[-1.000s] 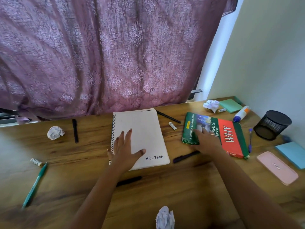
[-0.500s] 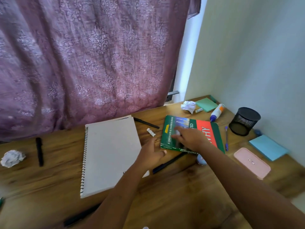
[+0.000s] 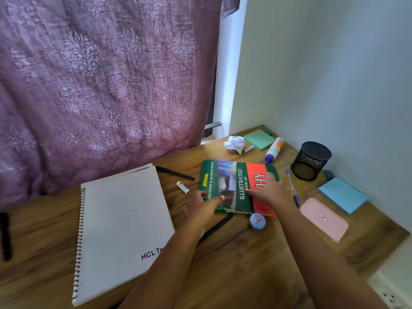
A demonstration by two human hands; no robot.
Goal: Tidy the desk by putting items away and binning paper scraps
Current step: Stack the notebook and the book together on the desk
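A green and red book point(image 3: 231, 181) titled "Illustrated Book of Why" lies flat on the wooden desk point(image 3: 234, 264). My left hand point(image 3: 204, 208) grips its near left corner, thumb on the cover. My right hand point(image 3: 268, 191) lies spread on the red part of the cover. Left of the book is a white spiral notebook point(image 3: 120, 224). A crumpled paper scrap point(image 3: 234, 143) sits behind the book. A black mesh pen holder point(image 3: 311, 160) stands at the right by the wall.
Around the book lie a black pen point(image 3: 175, 173), a small white tube point(image 3: 182, 187), a glue bottle point(image 3: 274, 150), a blue pen point(image 3: 292, 188), a round blue item point(image 3: 257, 220), a pink case point(image 3: 323, 219), blue sticky notes point(image 3: 343, 195) and green sticky notes point(image 3: 259, 139). A purple curtain point(image 3: 100, 85) hangs behind.
My left hand left the notebook and moved right onto the book's near corner. My right hand slid further right across the cover. The view swung right.
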